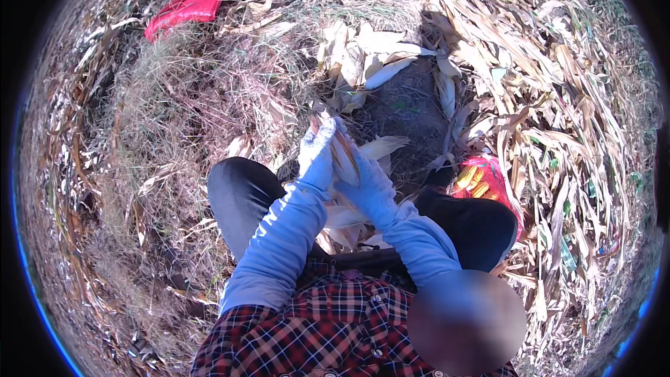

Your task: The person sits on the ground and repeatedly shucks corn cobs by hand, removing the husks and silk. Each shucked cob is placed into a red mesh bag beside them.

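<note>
An ear of corn (345, 156) in pale dry husk is between my hands, above my crossed legs, with a strip of yellow kernels showing. My left hand (317, 153), in a white glove, closes on its upper left side near the tip. Around its lower right side wraps my right hand (368, 185), gloved too. Parts of the fingers are hidden behind the ear. Loose husks (343, 216) lie in my lap below.
Beyond my hands lies a pile of unhusked corn ears (370, 56). A red mesh bag (492, 180) with yellow husked ears stands by my right knee. Dry stalks (579, 132) cover the right side. A red sack (199, 7) lies far left on dry grass.
</note>
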`<control>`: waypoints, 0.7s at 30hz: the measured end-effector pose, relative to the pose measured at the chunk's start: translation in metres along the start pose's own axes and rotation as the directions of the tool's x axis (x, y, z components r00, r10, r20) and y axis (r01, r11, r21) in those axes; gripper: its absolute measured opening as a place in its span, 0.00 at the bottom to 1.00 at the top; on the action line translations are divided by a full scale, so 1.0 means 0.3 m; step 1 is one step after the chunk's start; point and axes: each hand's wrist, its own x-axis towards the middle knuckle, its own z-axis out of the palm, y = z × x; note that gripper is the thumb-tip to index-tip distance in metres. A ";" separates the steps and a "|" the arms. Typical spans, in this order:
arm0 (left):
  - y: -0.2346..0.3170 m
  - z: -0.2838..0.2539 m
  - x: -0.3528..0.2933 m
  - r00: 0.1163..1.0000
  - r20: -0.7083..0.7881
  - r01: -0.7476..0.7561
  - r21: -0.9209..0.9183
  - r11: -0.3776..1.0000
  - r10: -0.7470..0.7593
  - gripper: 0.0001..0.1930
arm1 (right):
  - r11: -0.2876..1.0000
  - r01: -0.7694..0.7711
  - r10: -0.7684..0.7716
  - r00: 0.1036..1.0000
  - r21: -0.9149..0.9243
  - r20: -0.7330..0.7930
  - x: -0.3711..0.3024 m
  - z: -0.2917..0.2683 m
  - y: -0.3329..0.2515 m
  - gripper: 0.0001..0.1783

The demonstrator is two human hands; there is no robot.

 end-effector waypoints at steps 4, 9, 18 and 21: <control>-0.028 -0.028 0.024 0.994 0.047 0.107 -0.152 0.983 -0.101 0.13 | 0.998 0.053 -0.052 0.997 0.023 -0.048 -0.009 0.003 0.010 0.56; -0.045 -0.043 0.013 0.981 0.007 0.190 -0.289 0.938 -0.196 0.21 | 0.979 0.140 -0.125 0.987 0.149 -0.106 -0.011 -0.011 0.004 0.51; -0.049 -0.033 0.008 0.957 0.058 0.280 -0.418 0.864 -0.283 0.25 | 0.674 0.491 -0.353 0.870 0.552 -0.343 0.025 0.063 0.094 0.37; -0.109 -0.107 0.043 0.952 0.036 0.281 -0.503 0.817 -0.305 0.24 | 0.708 0.389 -0.245 0.918 0.589 -0.313 0.002 0.098 0.089 0.35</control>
